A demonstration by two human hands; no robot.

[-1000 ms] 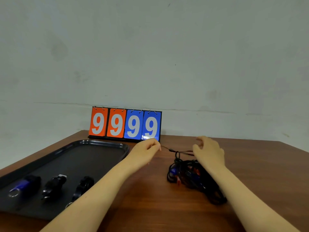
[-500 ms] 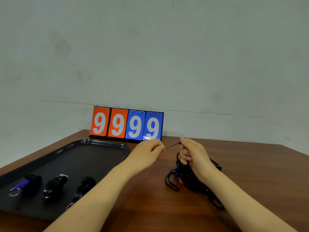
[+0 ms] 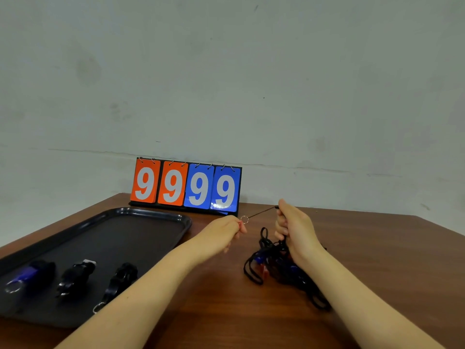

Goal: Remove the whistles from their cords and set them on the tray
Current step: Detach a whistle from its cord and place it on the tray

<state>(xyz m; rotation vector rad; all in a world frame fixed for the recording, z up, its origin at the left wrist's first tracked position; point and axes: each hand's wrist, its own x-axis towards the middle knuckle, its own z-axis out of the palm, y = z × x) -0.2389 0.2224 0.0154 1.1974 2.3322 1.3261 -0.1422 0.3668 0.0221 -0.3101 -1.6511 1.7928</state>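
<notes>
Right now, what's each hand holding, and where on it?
Left hand pinches a red whistle, mostly hidden, beside its split ring. Right hand grips the black cord near its ring end.

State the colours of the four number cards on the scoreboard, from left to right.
On the scoreboard, orange, orange, blue, blue, each with a white 9; the head view shows them clearly.

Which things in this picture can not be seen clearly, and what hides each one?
- Head view: the whistle in the left hand; curled fingers cover it, only its ring shows.
- Head view: the right hand grip on the thin cord; the hand's back hides it.
- Head view: the whistles in the cord pile; the tangle and right wrist cover them.
- Head view: the tray; the left edge cuts it off.
</notes>
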